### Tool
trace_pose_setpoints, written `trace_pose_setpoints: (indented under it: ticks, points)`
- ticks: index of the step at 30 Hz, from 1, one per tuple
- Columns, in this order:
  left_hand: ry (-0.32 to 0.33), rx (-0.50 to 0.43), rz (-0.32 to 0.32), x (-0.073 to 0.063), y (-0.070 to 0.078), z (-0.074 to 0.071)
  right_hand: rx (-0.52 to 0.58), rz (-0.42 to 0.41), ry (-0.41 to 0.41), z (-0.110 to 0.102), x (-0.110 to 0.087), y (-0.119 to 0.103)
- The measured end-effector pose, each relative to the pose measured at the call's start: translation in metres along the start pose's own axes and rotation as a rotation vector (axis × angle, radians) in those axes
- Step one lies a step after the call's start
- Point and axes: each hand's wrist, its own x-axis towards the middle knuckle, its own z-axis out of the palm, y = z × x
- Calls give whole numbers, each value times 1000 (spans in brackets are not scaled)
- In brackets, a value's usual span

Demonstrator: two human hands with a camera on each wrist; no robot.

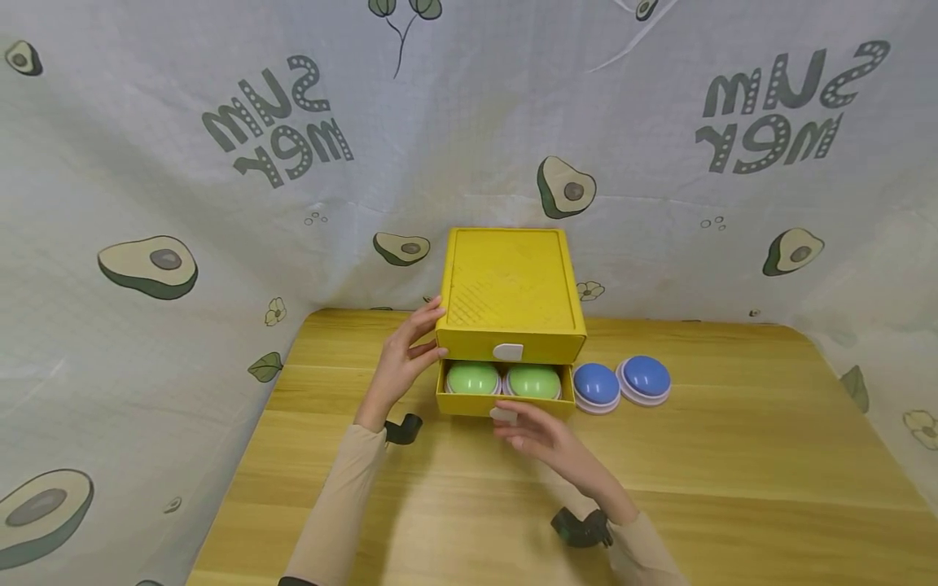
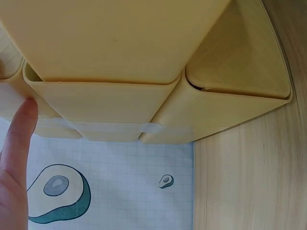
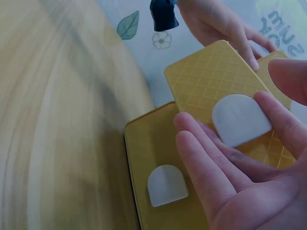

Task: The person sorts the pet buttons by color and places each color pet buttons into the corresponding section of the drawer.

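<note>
A yellow drawer box (image 1: 511,281) stands on the table with one drawer (image 1: 469,404) pulled partway out. In that drawer sit two green domed buttons (image 1: 472,378) with pale rims. My right hand (image 1: 545,448) is at its front, fingers extended about the white tab handle (image 3: 242,120) and thumb held away from it. Below, the right wrist view shows another drawer front with a white tab (image 3: 168,185). My left hand (image 1: 403,354) rests its fingers against the box's left side near the front corner. In the left wrist view a fingertip (image 2: 29,106) touches the yellow side wall.
Two blue domed buttons (image 1: 597,385) on pale bases lie right of the box, side by side. Black wrist camera mounts (image 1: 581,527) sit at both wrists. An avocado-print cloth (image 1: 469,122) hangs behind the wooden table (image 1: 733,456).
</note>
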Motion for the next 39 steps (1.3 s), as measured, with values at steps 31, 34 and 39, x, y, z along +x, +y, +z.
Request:
trace_pose_setpoints:
  ticks: [31, 34, 39]
  points:
    - [-5, 5, 7, -1, 7, 1, -51, -23, 98, -17, 36, 2]
    - [-4, 5, 5, -1, 7, 1, -48, -31, 92, -18, 37, 1]
    - [-1, 1, 2, -1, 9, 1, -43, -23, 91, -18, 38, 1]
